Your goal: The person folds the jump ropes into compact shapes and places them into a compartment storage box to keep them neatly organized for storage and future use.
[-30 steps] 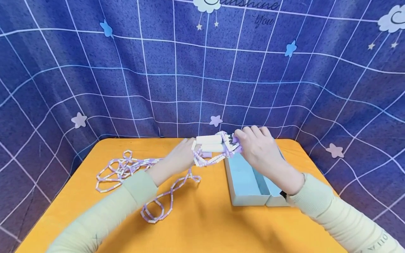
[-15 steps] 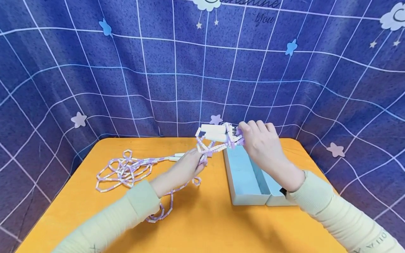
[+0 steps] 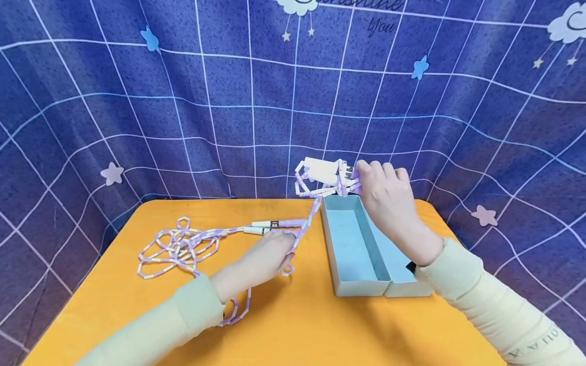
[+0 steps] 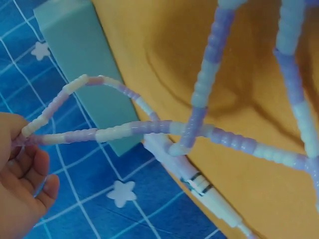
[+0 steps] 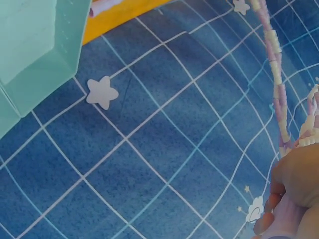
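Note:
My right hand (image 3: pixel 389 201) grips the lilac handles of a beaded jump rope (image 3: pixel 322 170), held up above the back of a box. Its white handle ends point left, with purple-and-white beaded cord wound around them. From this bundle a doubled length of cord slants down to my left hand (image 3: pixel 267 256), which pinches it low over the table. In the left wrist view, the beaded cord (image 4: pixel 112 133) runs taut out of the fingers of my left hand (image 4: pixel 25 172). The right wrist view shows my right hand (image 5: pixel 299 184) curled around a lilac handle (image 5: pixel 286 219).
Another beaded jump rope (image 3: pixel 178 246) lies loosely coiled on the orange table (image 3: pixel 293 325), its white-and-lilac handles (image 3: pixel 263 224) beyond my left hand. A light blue open box (image 3: pixel 361 288) with a second section alongside stands to the right. Behind the table hangs a blue gridded curtain (image 3: pixel 270 127).
My right hand has lifted the bundled handles up and slightly right. My left hand has left the bundle and moved down, drawing a length of cord from it.

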Tool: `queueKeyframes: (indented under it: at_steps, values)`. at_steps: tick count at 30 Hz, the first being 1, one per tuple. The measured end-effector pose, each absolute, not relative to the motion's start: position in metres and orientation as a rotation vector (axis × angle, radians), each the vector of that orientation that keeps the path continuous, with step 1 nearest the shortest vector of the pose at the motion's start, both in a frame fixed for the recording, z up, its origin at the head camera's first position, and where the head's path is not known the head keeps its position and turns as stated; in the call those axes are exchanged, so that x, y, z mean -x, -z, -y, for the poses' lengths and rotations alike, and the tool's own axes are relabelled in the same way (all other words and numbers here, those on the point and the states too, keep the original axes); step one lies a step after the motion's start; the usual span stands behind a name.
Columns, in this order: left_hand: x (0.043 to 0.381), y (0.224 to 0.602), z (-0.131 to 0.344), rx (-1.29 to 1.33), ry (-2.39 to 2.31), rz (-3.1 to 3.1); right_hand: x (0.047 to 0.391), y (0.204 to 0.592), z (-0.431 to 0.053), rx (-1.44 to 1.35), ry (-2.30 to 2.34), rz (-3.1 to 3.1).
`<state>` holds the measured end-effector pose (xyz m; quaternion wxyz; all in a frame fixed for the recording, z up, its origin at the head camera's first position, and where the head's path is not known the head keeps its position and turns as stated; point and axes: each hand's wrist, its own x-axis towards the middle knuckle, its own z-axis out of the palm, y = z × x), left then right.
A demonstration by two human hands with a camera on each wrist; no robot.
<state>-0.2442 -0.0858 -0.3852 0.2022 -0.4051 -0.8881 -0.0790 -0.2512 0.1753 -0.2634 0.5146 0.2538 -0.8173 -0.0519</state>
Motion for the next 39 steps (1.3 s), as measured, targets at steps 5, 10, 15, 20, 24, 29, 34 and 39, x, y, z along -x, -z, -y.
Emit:
queueKeyframes:
  at_steps: [5,10,15,20,24,29,34,39]
  values:
    - [0.223,0.373,0.083,1.198,0.148,2.508,0.255,0.27,-0.173,-0.564,0.14,1.975]
    - [0.205,0.359,0.077,1.236,0.077,2.52,0.257,0.277,-0.17,-0.527,0.151,2.004]
    - [0.191,0.347,0.075,1.267,-0.017,2.446,0.257,0.283,-0.171,-0.537,0.202,2.056]
    - [0.182,0.336,0.079,1.296,-0.078,2.331,0.26,0.294,-0.17,-0.558,0.254,2.063]
    - [0.18,0.328,0.084,1.303,-0.132,2.243,0.265,0.305,-0.169,-0.578,0.239,2.048]
    - [0.179,0.317,0.089,1.323,-0.177,2.141,0.27,0.318,-0.166,-0.611,0.251,2.091]
    - [0.178,0.303,0.091,1.302,-0.198,2.08,0.274,0.333,-0.16,-0.664,0.292,2.138]
    - [0.18,0.291,0.093,1.24,-0.245,2.068,0.276,0.351,-0.15,-0.739,0.343,2.129]
